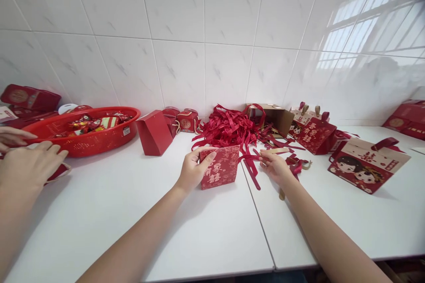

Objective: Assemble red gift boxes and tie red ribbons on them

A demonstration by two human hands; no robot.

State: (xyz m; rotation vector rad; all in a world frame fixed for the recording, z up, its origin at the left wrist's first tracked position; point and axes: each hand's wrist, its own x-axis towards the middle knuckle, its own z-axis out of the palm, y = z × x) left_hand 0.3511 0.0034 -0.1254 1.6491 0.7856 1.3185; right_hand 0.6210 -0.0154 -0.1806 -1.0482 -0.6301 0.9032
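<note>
My left hand (195, 168) grips a red gift box (221, 168) with white Chinese characters by its left side, thumb on the front face. The box is upright, low over the white table. To its right, my right hand (274, 166) has its fingers pinched on the end of a red ribbon (249, 158) that runs toward the box. Whether the ribbon is fixed to the box is hidden. A gold strip (279, 151) lies by the right fingertips. Behind the box is a heap of red ribbons (229, 126), with loose red and gold strips scattered around it.
At the left, another person's hands (33, 163) hold a small red box beside a red plastic basket (99, 137) of wrapped sweets. A plain red box (154, 132) stands nearby. Cartoon-couple gift boxes (365, 168) stand at the right. A tiled wall (175, 66) closes the back.
</note>
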